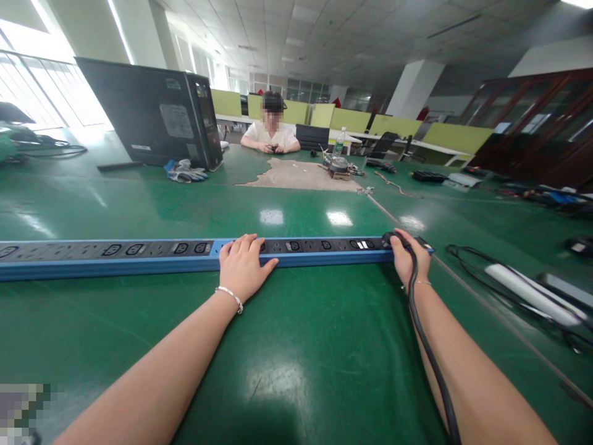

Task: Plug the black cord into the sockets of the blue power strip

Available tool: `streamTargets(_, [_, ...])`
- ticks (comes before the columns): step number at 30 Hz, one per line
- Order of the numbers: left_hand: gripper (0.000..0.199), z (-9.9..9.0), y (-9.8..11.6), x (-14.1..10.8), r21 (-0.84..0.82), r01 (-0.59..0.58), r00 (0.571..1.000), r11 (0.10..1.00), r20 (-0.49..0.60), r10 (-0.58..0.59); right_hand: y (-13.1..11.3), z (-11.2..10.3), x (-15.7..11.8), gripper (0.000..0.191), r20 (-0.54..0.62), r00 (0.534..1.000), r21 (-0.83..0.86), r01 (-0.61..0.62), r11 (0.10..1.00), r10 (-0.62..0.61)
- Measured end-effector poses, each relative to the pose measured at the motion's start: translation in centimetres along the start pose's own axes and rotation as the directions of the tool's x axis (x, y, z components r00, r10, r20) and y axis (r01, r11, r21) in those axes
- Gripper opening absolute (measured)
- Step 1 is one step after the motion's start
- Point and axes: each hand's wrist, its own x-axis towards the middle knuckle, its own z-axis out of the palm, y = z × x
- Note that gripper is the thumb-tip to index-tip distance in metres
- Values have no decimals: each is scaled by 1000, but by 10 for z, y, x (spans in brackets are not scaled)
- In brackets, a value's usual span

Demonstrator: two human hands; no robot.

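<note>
A long blue power strip [324,259] with a row of black sockets lies across the table, running out of view on the left. My left hand [243,266] grasps it across its width, fingers over the top and far edge, thumb spread along the near side. At the strip's right end, my right hand [410,253] is closed around a black plug [388,238] against the top face. Whether the plug sits in a socket is hidden. From it a thick black cable [424,327] runs down over my right forearm toward me.
A black computer tower [152,117] stands at the back left, with work gloves [185,172] before it. Another person [271,133] sits across the green table [315,346]. Dark cables [467,256] and a white bar [532,293] lie at the right.
</note>
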Motion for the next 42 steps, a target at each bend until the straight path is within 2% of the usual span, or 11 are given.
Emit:
streamTargets(10, [46, 0, 0, 0, -8, 10, 1000, 1000, 1, -10, -9, -4, 1, 45, 66, 998, -80, 20, 997, -15])
streamTargets(17, [47, 1, -1, 0, -5, -6, 1000, 1000, -7, 6, -3, -3, 2, 44, 29, 997, -106, 72, 992, -69])
streamTargets(24, [47, 3, -2, 0, 1, -14, 1000, 1000, -14, 14, -6, -4, 1, 45, 40, 991, -116, 129, 985, -125])
streamTargets(28, [47, 2, -1, 0, 2, -6, 1000, 1000, -7, 6, -3, -2, 1, 46, 70, 992, -174, 119, 978, -108])
streamTargets(33, [47, 1, -1, 0, 3, 2, 1000, 1000, 1, -2, 4, 3, -5, 42, 86, 983, -237, 180, 955, -164])
streamTargets(37, [47, 1, -1, 0, -3, -2, 1000, 1000, -4, 2, 3, 5, -12, 43, 40, 998, -298, 65, 952, -56])
streamTargets(42, [47, 2, -2, 0, 6, -12, 1000, 1000, -17, 13, -10, 4, -17, 42, 20, 998, -336, -57, 940, 68])
